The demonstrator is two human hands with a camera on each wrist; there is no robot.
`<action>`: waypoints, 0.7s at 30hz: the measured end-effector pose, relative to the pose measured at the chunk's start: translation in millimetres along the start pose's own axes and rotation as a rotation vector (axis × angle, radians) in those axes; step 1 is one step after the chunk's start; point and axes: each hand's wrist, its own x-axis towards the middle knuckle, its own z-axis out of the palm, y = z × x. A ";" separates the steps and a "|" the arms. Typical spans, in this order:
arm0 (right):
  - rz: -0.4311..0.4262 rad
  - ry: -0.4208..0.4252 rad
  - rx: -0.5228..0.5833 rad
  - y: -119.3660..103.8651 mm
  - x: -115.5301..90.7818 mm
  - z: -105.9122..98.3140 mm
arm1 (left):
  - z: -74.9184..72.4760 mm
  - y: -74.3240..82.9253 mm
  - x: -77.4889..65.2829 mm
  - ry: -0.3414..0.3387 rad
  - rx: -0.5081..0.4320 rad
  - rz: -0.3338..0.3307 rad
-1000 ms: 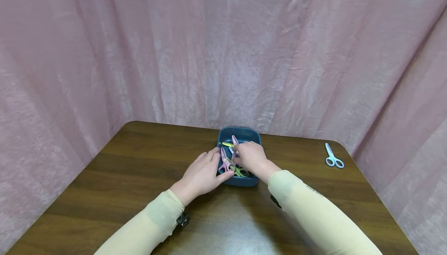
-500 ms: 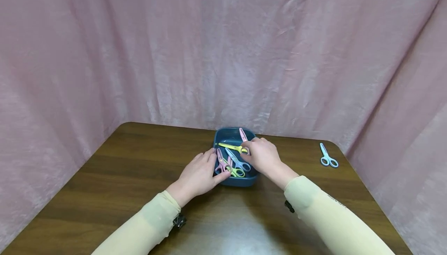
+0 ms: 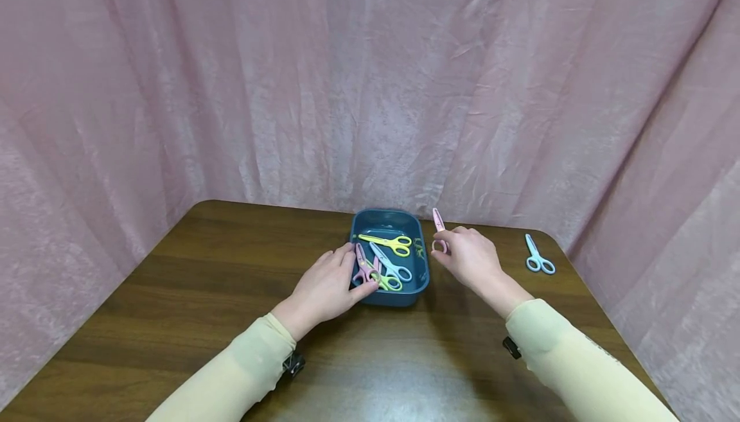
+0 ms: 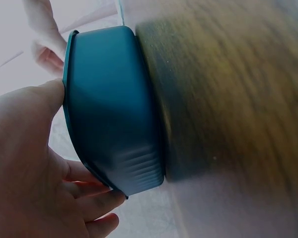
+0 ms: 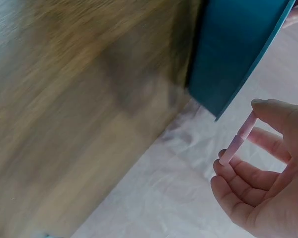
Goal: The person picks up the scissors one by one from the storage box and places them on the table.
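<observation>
Pink scissors (image 3: 439, 220) are pinched by my right hand (image 3: 474, 259) between thumb and fingers, just right of the blue bin (image 3: 399, 298), blades toward the curtain. In the right wrist view the pink handle (image 5: 233, 148) shows edge-on between thumb and fingertips, above the table. My left hand (image 3: 320, 292) rests against the bin's left side with fingers fairly straight. Its thumb lies at the near rim, as the left wrist view shows on the bin (image 4: 111, 104). Inside the bin lie yellow scissors (image 3: 378, 241), blue scissors (image 3: 386, 258), purple scissors (image 3: 362, 261) and green-yellow scissors (image 3: 391, 282), partly overlapping.
Light blue scissors (image 3: 537, 256) lie at the far right of the brown wooden table (image 3: 231, 268). A pink curtain (image 3: 370, 88) hangs behind the table's back edge and along its sides.
My right hand has lifted the pink scissors out of the bin and carried them right, past the bin's right rim. The left hand stays at the bin.
</observation>
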 end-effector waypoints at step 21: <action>0.117 -0.099 -0.063 60.5 -26.4 6.2 | 3.2 -0.1 0.3 0.010 -0.014 0.007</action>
